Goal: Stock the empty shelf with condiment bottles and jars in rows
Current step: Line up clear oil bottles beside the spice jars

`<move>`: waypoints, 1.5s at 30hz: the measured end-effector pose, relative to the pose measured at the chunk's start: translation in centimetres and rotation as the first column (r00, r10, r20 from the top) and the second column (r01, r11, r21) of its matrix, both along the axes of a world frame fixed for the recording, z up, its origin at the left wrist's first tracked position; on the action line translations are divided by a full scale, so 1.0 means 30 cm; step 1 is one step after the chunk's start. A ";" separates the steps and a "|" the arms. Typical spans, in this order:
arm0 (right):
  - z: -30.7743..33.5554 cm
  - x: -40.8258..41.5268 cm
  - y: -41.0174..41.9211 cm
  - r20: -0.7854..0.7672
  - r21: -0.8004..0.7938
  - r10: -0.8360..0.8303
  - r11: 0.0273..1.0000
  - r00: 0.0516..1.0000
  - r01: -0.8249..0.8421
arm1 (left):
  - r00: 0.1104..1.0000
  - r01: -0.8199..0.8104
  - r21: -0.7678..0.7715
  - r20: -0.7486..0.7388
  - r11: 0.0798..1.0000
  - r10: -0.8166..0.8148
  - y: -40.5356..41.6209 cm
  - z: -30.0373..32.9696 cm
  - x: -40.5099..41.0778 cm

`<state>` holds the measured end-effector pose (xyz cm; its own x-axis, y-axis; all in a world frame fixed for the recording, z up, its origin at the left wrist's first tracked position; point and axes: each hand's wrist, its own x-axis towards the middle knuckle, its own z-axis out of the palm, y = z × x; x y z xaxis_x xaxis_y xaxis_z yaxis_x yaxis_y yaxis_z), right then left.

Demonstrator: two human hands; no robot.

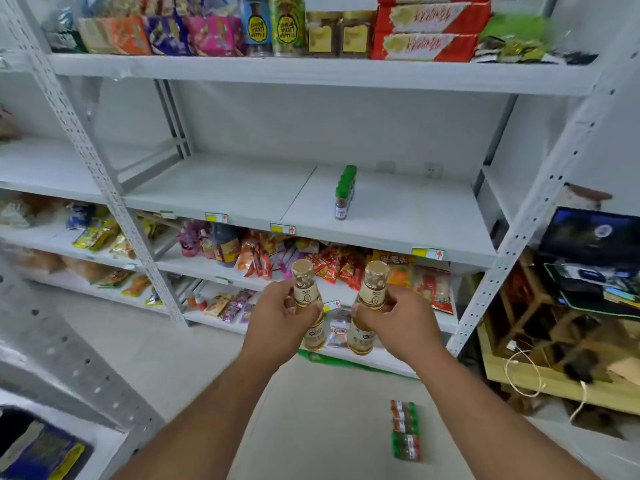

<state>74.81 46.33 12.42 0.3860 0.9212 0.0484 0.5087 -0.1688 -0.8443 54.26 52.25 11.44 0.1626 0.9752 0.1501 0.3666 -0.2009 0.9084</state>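
My left hand (pixel 277 322) grips a clear bottle of pale yellow liquid (pixel 306 289) with a beige cap, held upright. Gripped the same way in my right hand (pixel 403 323) is a matching second bottle (pixel 372 292). Both bottles are below and in front of the white middle shelf (pixel 225 188). On that shelf stands one row of small green-capped spice jars (pixel 344 194), running front to back right of centre. The shelf is bare on both sides of that row.
A pack of green-capped spice jars (pixel 406 429) lies on the floor near my right arm. Snack packets (pixel 332 265) fill the lower shelves, and boxes and bags (pixel 426 29) the top shelf. A wooden crate (pixel 554 341) with cables stands at the right, a metal upright (pixel 104 188) at the left.
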 end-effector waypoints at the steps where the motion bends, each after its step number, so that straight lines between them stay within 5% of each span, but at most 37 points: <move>1: 0.006 0.011 0.034 0.002 0.001 -0.025 1.000 1.000 0.025 | 1.000 0.016 -0.004 0.006 1.000 -0.016 0.051 -0.001 0.012; 14: 0.009 0.173 0.387 -0.019 0.019 -0.231 0.973 0.973 0.231 | 0.975 0.211 -0.030 -0.058 0.977 -0.212 0.539 -0.023 0.202; 31: -0.103 0.732 1.066 -0.018 0.035 -0.264 0.964 0.964 0.265 | 0.977 0.188 -0.090 -0.085 0.978 -0.196 1.142 -0.088 0.788; 45: -0.177 0.914 1.278 0.016 0.005 -0.286 0.958 0.958 0.286 | 0.968 0.204 -0.073 -0.137 0.976 -0.212 1.391 -0.153 0.995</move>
